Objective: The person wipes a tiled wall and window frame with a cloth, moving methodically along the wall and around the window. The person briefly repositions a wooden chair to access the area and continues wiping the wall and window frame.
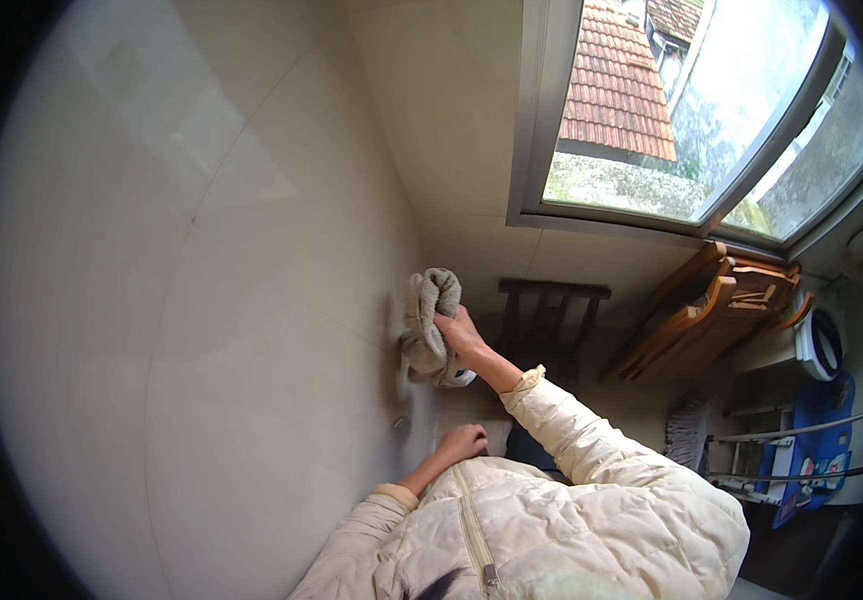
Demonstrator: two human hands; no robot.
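Observation:
My right hand (pixel 463 336) is shut on a bunched grey-brown cloth (pixel 431 322), with the arm stretched forward. The cloth is at the pale tiled wall (pixel 274 285); whether it presses on the tiles is hard to tell. Below it, close to the front of my cream quilted jacket (pixel 521 510), my left hand (pixel 464 442) has its fingers curled, and nothing shows in them.
A dark wooden chair or stool (pixel 551 315) stands at the far wall under a metal-framed window (pixel 626 217). Folded wooden chairs (pixel 716 322) lean to its right. Farther right are a grey mop head (pixel 688 435) and a blue board (pixel 814 435) among metal tubes.

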